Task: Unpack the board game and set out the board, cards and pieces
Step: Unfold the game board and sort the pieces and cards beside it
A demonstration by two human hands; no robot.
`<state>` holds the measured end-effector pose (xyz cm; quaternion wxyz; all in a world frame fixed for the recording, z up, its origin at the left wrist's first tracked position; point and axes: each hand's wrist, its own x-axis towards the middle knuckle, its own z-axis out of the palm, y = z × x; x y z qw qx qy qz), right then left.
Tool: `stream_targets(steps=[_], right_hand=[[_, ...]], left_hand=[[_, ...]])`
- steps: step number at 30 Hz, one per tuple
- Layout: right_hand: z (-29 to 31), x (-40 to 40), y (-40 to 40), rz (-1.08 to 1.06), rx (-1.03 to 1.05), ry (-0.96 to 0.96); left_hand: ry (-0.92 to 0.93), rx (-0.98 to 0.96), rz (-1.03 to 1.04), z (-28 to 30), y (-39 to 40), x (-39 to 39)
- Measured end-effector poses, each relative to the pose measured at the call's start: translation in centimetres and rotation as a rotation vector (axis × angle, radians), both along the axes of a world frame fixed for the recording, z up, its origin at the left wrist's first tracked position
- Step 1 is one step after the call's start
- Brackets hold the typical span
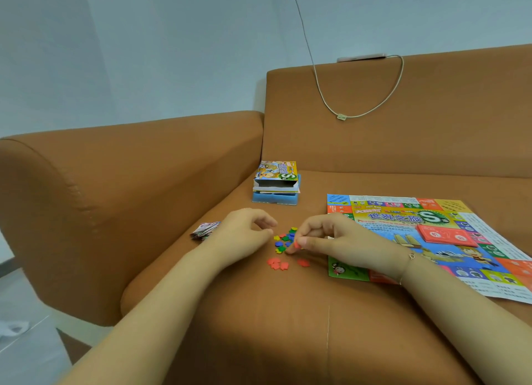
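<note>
we see a small heap of mixed coloured pieces (285, 240) lying on the sofa seat (288, 321) between our two hands. our right hand (325, 237) pinches a red piece (296, 244) between thumb and fingertip at the near edge of that heap. our left hand (244, 235) rests just left of the heap, fingers loosely curled and holding nothing. a few sorted red pieces (277, 263) lie apart, just nearer to us. the game box (276, 177) stands open-ended near the backrest, on top of a blue tray (275, 199); we cannot tell what is inside either. the board (431, 240) lies unfolded flat to the right, with a red card stack (446, 235) on it. a wad of paper money (205, 230) sits left of our left hand. the brown armrest (115, 197) bounds the left side, and a cable (359, 96) hangs down the backrest below a pale wall (144, 53).
</note>
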<state>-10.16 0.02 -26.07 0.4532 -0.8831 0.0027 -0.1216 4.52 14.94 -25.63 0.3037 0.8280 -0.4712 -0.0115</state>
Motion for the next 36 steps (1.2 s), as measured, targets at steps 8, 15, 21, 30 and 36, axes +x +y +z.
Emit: stream_targets(steps=[8, 15, 21, 30, 36], right_hand=[[-0.1, -0.1, -0.6, -0.144, -0.127, -0.037], [0.0, -0.6, -0.7, -0.158, -0.251, -0.078], [0.4, -1.0, -0.7, -0.070, -0.247, -0.043], [0.3, -0.9, -0.7, -0.062, -0.248, -0.058], [0.8, -1.5, -1.2, -0.069, -0.222, -0.030]], left_hand=[[-0.062, 0.003, 0.067, -1.3, -1.3, -0.2], [-0.046, 0.013, 0.069, -1.1, -1.7, 0.3], [-0.038, 0.000, 0.068, -1.1, -1.9, 0.6], [0.025, -0.144, 0.105, -0.8, -1.6, 0.2], [0.112, 0.043, 0.037, 2.4, 1.0, -1.4]])
